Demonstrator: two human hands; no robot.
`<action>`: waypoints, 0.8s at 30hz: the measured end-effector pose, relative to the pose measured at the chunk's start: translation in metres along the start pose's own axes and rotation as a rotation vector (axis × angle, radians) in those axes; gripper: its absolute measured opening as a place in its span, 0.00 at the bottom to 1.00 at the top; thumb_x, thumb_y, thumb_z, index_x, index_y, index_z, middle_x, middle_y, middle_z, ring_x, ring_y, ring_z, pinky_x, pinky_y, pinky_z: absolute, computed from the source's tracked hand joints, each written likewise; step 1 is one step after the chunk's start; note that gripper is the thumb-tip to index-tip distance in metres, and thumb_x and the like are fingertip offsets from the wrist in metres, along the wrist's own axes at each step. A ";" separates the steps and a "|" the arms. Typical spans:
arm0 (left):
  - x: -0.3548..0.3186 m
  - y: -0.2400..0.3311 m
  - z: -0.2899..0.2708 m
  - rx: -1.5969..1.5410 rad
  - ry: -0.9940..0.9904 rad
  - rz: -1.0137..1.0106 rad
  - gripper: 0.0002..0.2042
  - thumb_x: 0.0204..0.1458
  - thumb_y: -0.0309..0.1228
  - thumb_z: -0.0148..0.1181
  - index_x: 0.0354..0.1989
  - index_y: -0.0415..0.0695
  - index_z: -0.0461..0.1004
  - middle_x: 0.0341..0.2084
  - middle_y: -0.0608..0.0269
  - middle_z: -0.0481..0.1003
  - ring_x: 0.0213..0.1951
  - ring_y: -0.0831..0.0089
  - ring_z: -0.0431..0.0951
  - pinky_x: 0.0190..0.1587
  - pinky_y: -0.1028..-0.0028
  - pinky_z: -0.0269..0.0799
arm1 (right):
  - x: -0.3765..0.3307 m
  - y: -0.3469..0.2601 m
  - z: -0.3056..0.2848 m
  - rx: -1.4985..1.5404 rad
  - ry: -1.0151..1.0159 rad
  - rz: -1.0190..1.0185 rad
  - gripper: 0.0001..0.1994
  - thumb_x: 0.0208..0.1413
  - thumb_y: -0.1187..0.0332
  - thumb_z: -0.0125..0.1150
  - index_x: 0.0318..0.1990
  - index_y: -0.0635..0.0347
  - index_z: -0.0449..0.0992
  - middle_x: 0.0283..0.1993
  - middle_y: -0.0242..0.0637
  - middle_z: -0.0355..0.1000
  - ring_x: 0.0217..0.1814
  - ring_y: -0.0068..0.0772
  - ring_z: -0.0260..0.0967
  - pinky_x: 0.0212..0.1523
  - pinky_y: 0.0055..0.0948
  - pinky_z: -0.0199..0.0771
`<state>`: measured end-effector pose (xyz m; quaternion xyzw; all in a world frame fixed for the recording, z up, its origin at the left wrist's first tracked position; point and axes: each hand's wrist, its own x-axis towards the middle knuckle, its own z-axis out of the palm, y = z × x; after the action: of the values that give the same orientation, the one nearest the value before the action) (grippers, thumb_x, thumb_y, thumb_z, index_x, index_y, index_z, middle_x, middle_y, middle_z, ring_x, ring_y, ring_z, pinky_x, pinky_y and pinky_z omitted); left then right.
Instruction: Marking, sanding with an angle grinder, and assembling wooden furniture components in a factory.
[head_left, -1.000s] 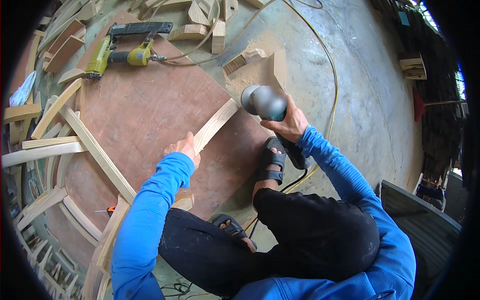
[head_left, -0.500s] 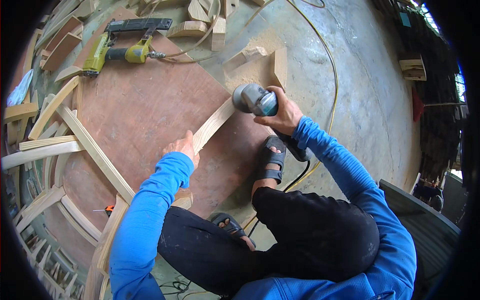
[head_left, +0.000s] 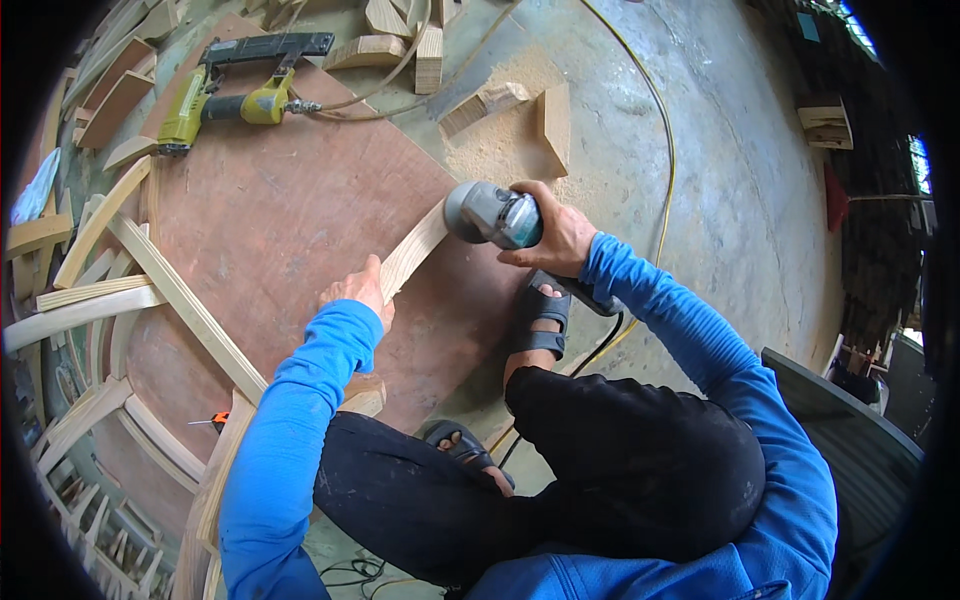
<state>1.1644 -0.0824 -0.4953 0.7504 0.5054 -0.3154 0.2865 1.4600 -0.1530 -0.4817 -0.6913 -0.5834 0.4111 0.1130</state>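
A pale strip of wood slants over the reddish plywood board. Its near end is gripped by my left hand, the fingers closed round it. In my right hand is a grey and teal angle grinder, held by its body near the head. The grinder's round disc end meets or overlaps the far end of the strip; whether they touch is hard to make out. From the grinder's back a black handle runs toward my right wrist, above my sandalled foot.
A yellow-green nail gun with a hose lies on the board's far left. Wood offcuts sit in sawdust beyond the grinder. Joined wooden frame pieces crowd the left side. A yellow hose curves over the concrete floor.
My right hand and the grinder have shifted slightly left, covering more of the strip's far end. The left hand keeps its hold and has barely moved.
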 end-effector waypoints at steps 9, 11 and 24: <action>0.001 0.002 0.001 0.023 -0.004 -0.015 0.24 0.48 0.40 0.65 0.49 0.46 0.60 0.39 0.43 0.78 0.44 0.44 0.79 0.48 0.52 0.74 | -0.001 0.004 0.002 0.062 0.059 -0.021 0.45 0.38 0.50 0.74 0.62 0.58 0.58 0.47 0.57 0.73 0.52 0.58 0.73 0.54 0.43 0.73; -0.001 0.004 0.001 0.022 -0.004 -0.010 0.25 0.48 0.40 0.65 0.49 0.46 0.60 0.39 0.43 0.78 0.44 0.44 0.79 0.48 0.52 0.74 | 0.002 -0.003 0.010 0.062 -0.009 -0.094 0.45 0.39 0.50 0.74 0.62 0.59 0.58 0.48 0.59 0.73 0.53 0.60 0.72 0.56 0.44 0.71; 0.002 0.005 0.002 0.014 -0.001 -0.001 0.26 0.48 0.41 0.65 0.50 0.46 0.61 0.40 0.44 0.78 0.45 0.45 0.79 0.48 0.52 0.74 | -0.014 0.036 -0.012 0.175 0.330 0.031 0.47 0.34 0.57 0.76 0.64 0.58 0.56 0.49 0.56 0.71 0.53 0.55 0.72 0.56 0.40 0.72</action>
<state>1.1696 -0.0846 -0.4976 0.7520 0.5033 -0.3195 0.2812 1.4942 -0.1719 -0.4906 -0.7460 -0.5081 0.3428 0.2604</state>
